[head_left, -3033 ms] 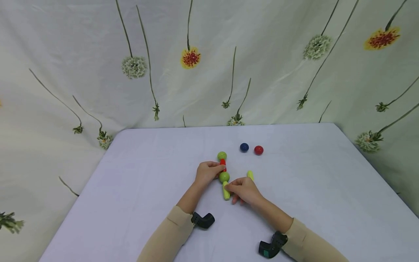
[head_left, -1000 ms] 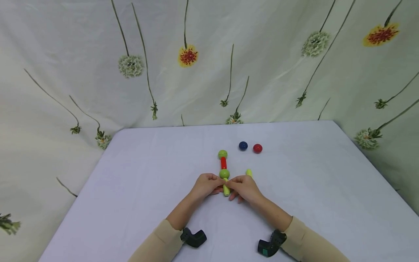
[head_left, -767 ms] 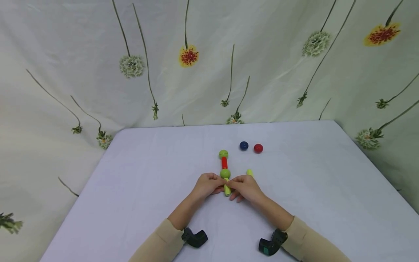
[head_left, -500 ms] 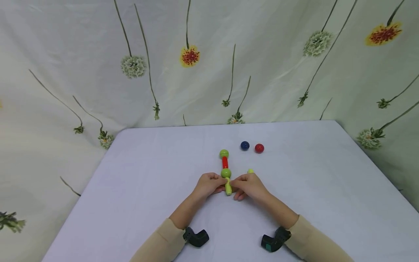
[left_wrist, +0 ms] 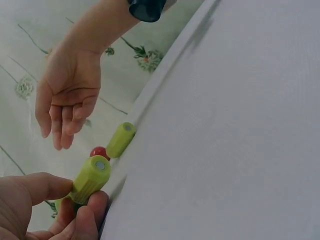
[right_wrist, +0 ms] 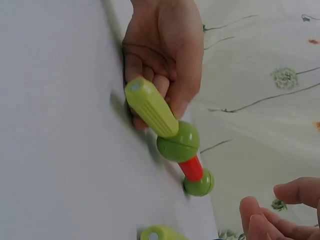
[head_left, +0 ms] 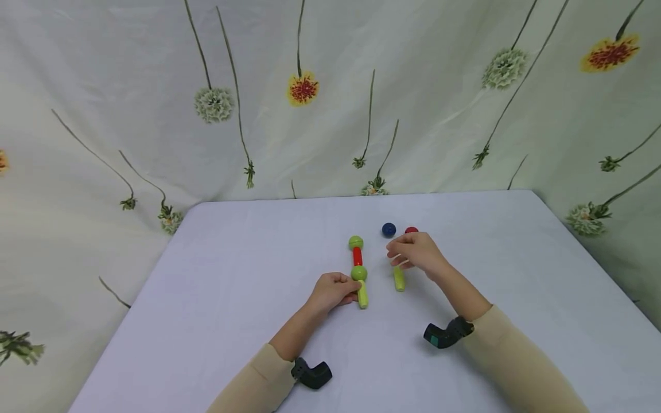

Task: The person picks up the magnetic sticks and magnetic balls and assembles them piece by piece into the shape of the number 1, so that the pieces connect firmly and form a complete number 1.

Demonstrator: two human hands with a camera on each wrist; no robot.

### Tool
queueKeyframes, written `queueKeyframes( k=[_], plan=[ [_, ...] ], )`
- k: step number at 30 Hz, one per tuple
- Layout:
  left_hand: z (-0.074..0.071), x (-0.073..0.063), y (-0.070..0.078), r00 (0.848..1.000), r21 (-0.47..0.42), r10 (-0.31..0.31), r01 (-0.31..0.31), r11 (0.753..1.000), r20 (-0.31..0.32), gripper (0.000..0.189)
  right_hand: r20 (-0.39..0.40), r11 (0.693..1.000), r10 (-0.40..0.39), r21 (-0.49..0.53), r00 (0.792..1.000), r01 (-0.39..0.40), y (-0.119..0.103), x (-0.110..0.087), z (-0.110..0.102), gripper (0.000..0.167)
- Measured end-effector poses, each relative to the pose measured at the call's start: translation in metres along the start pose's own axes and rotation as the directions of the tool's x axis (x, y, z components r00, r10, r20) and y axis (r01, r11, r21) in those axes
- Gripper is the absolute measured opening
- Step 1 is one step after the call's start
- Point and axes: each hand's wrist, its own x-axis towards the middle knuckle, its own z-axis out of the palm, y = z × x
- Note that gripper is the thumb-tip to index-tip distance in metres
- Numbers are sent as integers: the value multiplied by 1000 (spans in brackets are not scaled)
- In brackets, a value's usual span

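My left hand [head_left: 330, 292] pinches a yellow-green rod [head_left: 363, 295] between thumb and fingers. In the left wrist view this rod [left_wrist: 92, 175] shows a small round metal spot on its end. It joins a green ball [head_left: 358, 273], then a red rod [head_left: 357, 256] and another green ball [head_left: 356, 242], all in one line. My right hand [head_left: 417, 252], fingers loosely extended and holding nothing, is above the table. Below it lies a second yellow-green rod [head_left: 399, 280], its far end overlapped by the fingers in the head view.
Beyond my right hand are a dark blue ball [head_left: 389, 230] and a red ball [head_left: 411, 229], the red one partly hidden by the hand. A white cloth covers the table [head_left: 232, 258], and a flower-patterned curtain [head_left: 330, 115] hangs behind its far edge.
My left hand has shifted from the red rod to the yellow-green rod at the near end. My right hand has let go of that rod and moved away, up and to the right.
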Motion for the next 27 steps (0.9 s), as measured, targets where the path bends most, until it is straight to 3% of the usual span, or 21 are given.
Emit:
queueKeyframes(
  k=[7,13,20,27],
  plan=[
    [0,-2,1,1000,7,8,-8,1000,10,17,-78,999,-3,-36,997,0,-1,27,-13,31],
    [0,-3,2,1000,5,2,-2,1000,14,18,-126,987,-66,-157,990,45,-4,46,-13,32],
    [0,-3,2,1000,0,8,-8,1000,22,19,-140,937,-113,-345,984,59,-7,64,-9,35],
    [-1,-4,1,1000,-21,16,-16,1000,26,18,-116,881,-142,-468,983,72,-8,75,-2,39]
  ],
)
